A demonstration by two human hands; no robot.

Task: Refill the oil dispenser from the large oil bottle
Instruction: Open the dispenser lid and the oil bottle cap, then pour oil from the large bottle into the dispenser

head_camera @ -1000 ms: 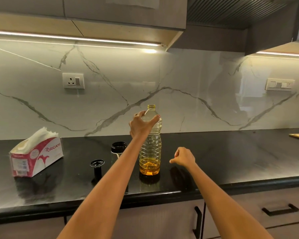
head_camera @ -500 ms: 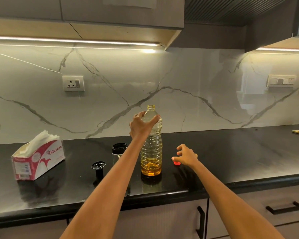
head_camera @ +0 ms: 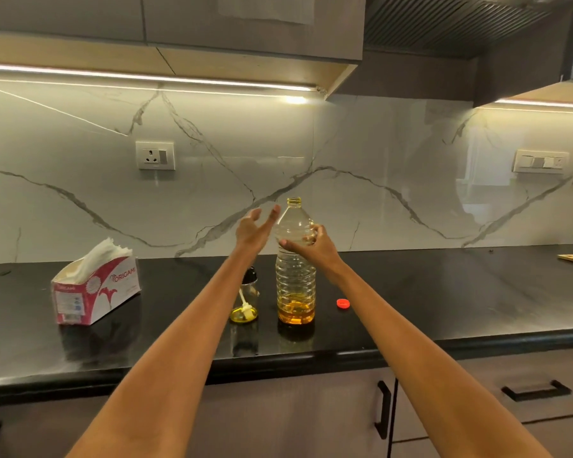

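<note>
At frame centre the ribbed clear plastic oil bottle [head_camera: 295, 276] stands uncapped on the glossy black counter [head_camera: 444, 299], amber oil low inside. My right hand [head_camera: 315, 246] grips its shoulder; my left hand [head_camera: 253, 231] hovers beside, fingers spread. The small glass dispenser [head_camera: 245, 302] stands just left.

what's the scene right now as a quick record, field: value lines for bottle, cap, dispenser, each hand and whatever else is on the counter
large oil bottle: upright on the counter, uncapped, a little amber oil at the bottom
red cap: lying on the counter, right of the bottle
oil dispenser: left of the bottle, partly behind the left forearm, thin layer of yellow oil
right hand: grips the bottle's upper body
left hand: open, beside the bottle's shoulder, contact unclear
tissue box: far left, tissues sticking out
</note>
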